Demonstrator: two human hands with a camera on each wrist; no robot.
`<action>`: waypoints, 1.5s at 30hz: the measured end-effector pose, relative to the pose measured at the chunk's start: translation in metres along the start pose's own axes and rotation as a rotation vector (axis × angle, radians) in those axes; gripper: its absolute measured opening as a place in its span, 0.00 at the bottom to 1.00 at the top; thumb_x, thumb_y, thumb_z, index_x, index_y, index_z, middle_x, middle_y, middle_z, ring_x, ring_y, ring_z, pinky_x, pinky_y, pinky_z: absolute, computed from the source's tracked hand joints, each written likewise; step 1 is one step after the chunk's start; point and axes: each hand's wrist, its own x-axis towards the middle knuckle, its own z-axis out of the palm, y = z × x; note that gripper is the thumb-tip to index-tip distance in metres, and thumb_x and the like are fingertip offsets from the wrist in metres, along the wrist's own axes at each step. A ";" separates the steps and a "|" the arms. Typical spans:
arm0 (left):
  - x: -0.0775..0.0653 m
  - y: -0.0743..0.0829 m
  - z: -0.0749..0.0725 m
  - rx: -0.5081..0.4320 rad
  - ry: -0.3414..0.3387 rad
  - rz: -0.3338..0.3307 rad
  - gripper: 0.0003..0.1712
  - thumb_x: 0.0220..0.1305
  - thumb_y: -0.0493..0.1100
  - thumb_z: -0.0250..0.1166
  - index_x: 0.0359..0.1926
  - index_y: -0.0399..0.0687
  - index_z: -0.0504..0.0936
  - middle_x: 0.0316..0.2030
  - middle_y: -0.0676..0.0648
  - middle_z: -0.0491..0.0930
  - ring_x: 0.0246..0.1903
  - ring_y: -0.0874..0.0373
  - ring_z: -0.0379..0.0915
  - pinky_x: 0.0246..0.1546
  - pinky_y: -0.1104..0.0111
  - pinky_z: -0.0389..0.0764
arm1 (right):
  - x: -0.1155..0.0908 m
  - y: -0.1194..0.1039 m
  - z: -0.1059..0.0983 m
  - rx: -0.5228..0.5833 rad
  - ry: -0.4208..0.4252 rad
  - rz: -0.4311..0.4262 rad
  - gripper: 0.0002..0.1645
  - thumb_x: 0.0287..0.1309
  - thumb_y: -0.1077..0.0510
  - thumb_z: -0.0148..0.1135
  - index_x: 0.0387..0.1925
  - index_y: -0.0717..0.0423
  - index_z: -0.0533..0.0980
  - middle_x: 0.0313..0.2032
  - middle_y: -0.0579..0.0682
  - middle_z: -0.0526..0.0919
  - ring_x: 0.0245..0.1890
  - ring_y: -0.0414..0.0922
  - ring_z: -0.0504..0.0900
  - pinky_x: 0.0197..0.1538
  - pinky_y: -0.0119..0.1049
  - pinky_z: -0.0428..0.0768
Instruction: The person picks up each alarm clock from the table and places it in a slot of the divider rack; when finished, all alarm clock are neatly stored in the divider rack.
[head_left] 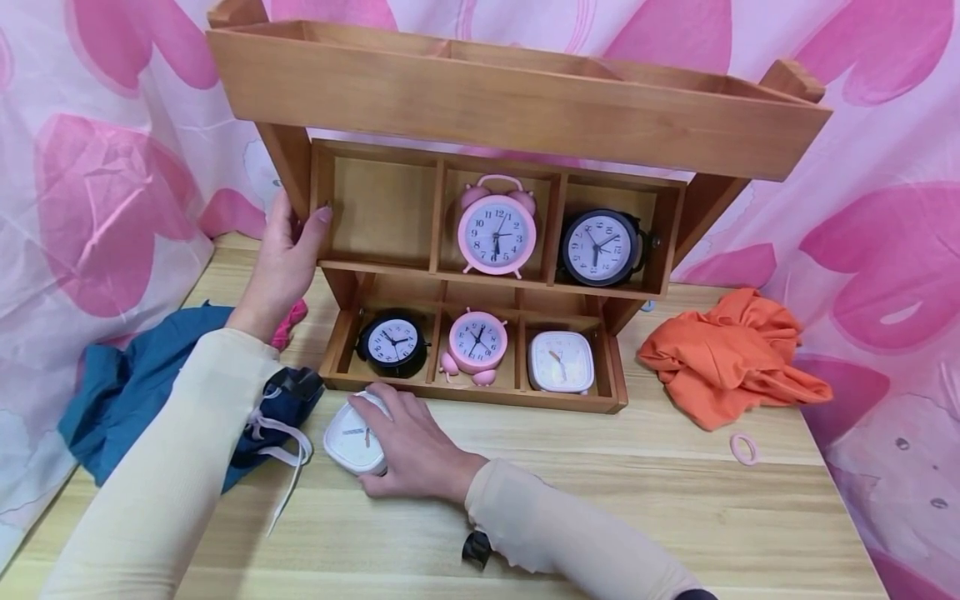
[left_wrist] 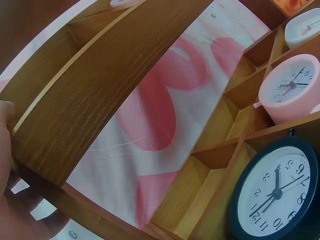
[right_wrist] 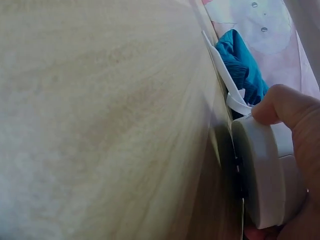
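A white square alarm clock [head_left: 355,435] is held between the thumb and fingers of my right hand [head_left: 420,446], low at the table in front of the shelf. In the right wrist view the clock [right_wrist: 262,172] shows edge-on beside the wooden tabletop. My left hand [head_left: 281,258] grips the left side of the wooden shelf [head_left: 517,100], thumb at the middle tier's edge. The middle tier holds a pink twin-bell clock [head_left: 497,233] and a black clock [head_left: 598,247] turned sideways. The bottom tier holds a black clock [head_left: 393,343], an upside-down pink clock [head_left: 477,341] and a white clock [head_left: 561,362].
A teal cloth bag [head_left: 142,375] with a white drawstring [head_left: 281,454] lies at the left. On the right are an orange cloth [head_left: 731,358] and a pink ring [head_left: 743,449]. The middle tier's left compartment [head_left: 382,208] shows bare wood. A patterned curtain [head_left: 885,217] hangs behind.
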 end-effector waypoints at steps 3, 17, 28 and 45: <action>0.000 0.000 0.001 0.003 0.001 -0.003 0.34 0.74 0.57 0.50 0.75 0.73 0.46 0.74 0.51 0.54 0.73 0.46 0.55 0.68 0.42 0.63 | -0.005 0.002 0.000 0.012 0.018 -0.014 0.60 0.44 0.37 0.69 0.76 0.44 0.52 0.73 0.51 0.56 0.67 0.48 0.63 0.70 0.42 0.66; 0.001 -0.004 0.000 -0.017 0.013 0.045 0.33 0.75 0.55 0.49 0.75 0.66 0.49 0.73 0.46 0.56 0.71 0.46 0.58 0.70 0.44 0.62 | -0.034 0.014 -0.055 0.079 0.229 -0.098 0.64 0.37 0.42 0.76 0.75 0.47 0.55 0.74 0.51 0.55 0.72 0.47 0.59 0.75 0.48 0.59; 0.000 -0.001 -0.001 0.004 0.003 0.027 0.34 0.75 0.56 0.49 0.76 0.67 0.48 0.74 0.47 0.56 0.71 0.45 0.58 0.68 0.43 0.64 | -0.014 0.024 -0.146 -0.026 0.526 -0.315 0.56 0.35 0.45 0.75 0.68 0.56 0.62 0.71 0.60 0.60 0.69 0.53 0.62 0.73 0.48 0.60; 0.000 -0.002 -0.002 -0.025 -0.015 0.053 0.33 0.76 0.55 0.49 0.75 0.67 0.47 0.73 0.45 0.56 0.70 0.44 0.59 0.66 0.44 0.67 | 0.076 0.038 -0.209 -0.311 0.337 -0.283 0.54 0.46 0.41 0.68 0.73 0.50 0.59 0.73 0.56 0.57 0.71 0.52 0.58 0.74 0.46 0.58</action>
